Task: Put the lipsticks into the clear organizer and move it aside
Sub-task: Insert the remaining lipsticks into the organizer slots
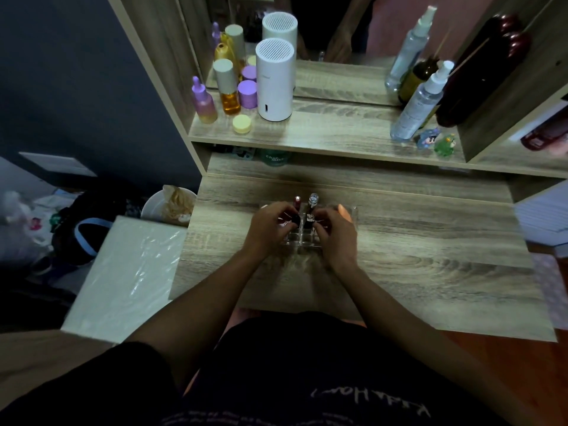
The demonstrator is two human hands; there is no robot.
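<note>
Seen from above, looking down at a grey wood-grain table (415,241) with a small clear plastic divided organizer (302,238) sitting near its middle. Two lipsticks upright in the organizer's far compartments, side by side: a dark red tube with a shiny cap (297,204) and a black tube with a clear faceted top (313,200). Left hand (270,229) curled over the organizer's left side, fingers bent and pinching a dark lipstick tube (295,219) over a slot; right hand (335,230) mirrored on the organizer's right side, fingers closed around another dark tube (309,224). Probably held upright this way so each slides straight down into its own cell. Both forearms reaching forward from the lap and converging on the organizer, wrists low over the table, palms turned inward. Organizer not yet moved aside. Well beyond the organizer, on a raised shelf: a white cylindrical appliance (274,81), purple and amber bottles, clear spray bottles.
</note>
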